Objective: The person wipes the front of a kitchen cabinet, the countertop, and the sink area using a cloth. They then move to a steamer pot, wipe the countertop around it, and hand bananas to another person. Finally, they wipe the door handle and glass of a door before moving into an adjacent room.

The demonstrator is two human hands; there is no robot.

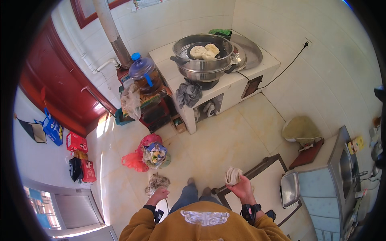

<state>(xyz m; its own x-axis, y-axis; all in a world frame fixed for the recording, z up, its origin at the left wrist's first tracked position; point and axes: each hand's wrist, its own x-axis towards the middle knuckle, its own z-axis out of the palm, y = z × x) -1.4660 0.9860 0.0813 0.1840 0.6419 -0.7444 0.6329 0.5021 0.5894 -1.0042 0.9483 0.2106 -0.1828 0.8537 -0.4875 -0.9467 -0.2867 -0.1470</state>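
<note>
My right hand (pixel 242 187) holds a folded off-white cloth (pixel 233 176) beside the dark edge of a light-topped table (pixel 256 192). My left hand (pixel 159 195) hangs at the left, its fingers curled, overlapping the view of a mop head (pixel 157 183) on the floor; whether it grips anything is unclear. Further off, a steel steamer pot (pixel 200 67) stands on a white tiled counter (pixel 235 87), with several pale dough pieces or buns (pixel 198 52) inside. A domed metal lid (pixel 240 57) and a large round metal tray (pixel 254 52) lie behind it, to the right.
A full waste bin (pixel 155 155) with red bags stands on the floor ahead left. A water jug (pixel 143 72) sits beside the counter, where a grey cloth (pixel 189 94) hangs. On the table is a rectangular metal tray (pixel 290 188); a sink unit (pixel 322 186) stands at the right.
</note>
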